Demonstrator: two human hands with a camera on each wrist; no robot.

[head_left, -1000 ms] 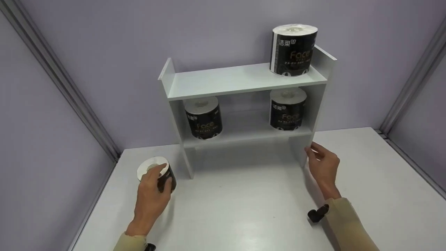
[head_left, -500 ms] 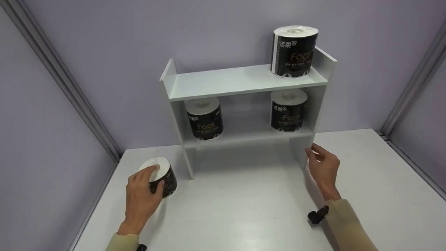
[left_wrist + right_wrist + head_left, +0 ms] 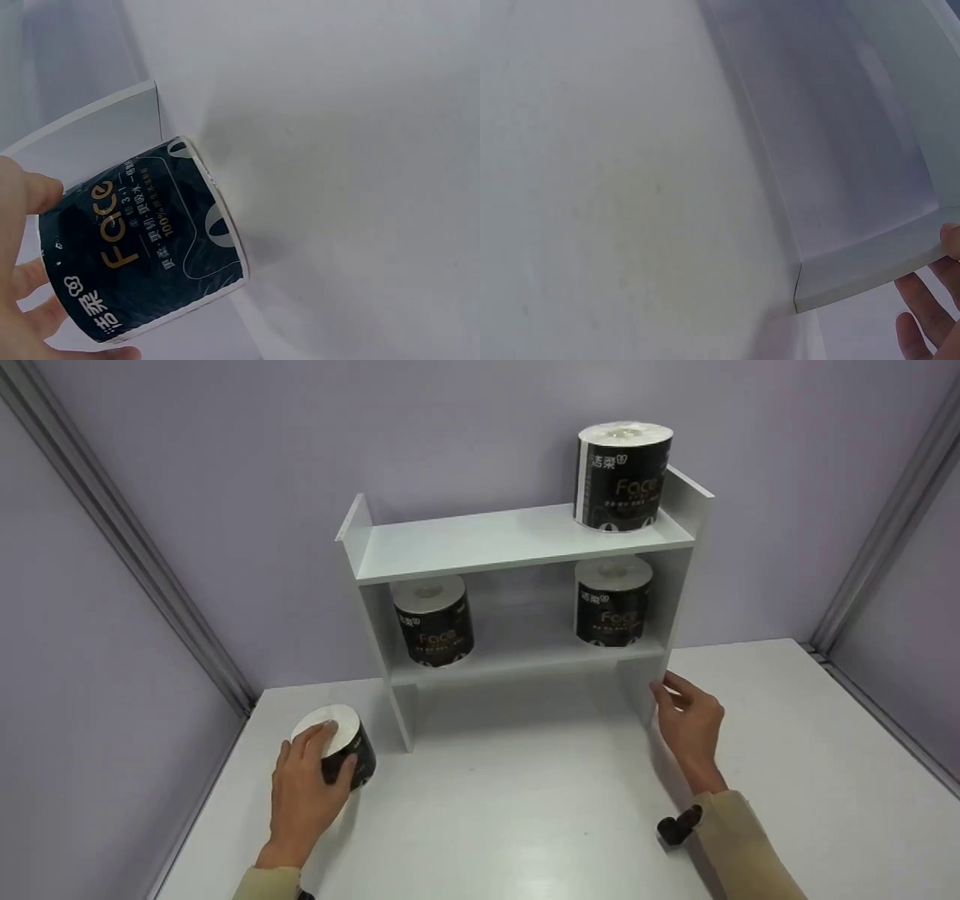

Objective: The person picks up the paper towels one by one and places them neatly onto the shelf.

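Note:
On the table at the left stands a toilet paper roll [image 3: 364,757] in a black "Face" wrapper. My left hand [image 3: 300,795] lies spread over its top, with the fingertips close to the core and the thumb near the front side. In the left wrist view, the fingers [image 3: 45,191] are at the top end of the roll [image 3: 142,240]. My right hand [image 3: 690,727] pinches the front edge of the right side panel of a white two-tier shelf [image 3: 465,547]. The right wrist view shows the thumb and fingers on either side of that panel [image 3: 877,277].
One more roll [image 3: 622,487] stands on the shelf's top board at the right. Below it, the lower board bears a roll at the left [image 3: 435,630] and another at the right [image 3: 611,611]. Pale partition walls [image 3: 262,510] enclose the white table [image 3: 510,810].
My left hand has drawn back and leftward relative to the roll at the left, uncovering more of its wrapper. My right hand keeps its hold on the shelf panel. The head view has shifted slightly.

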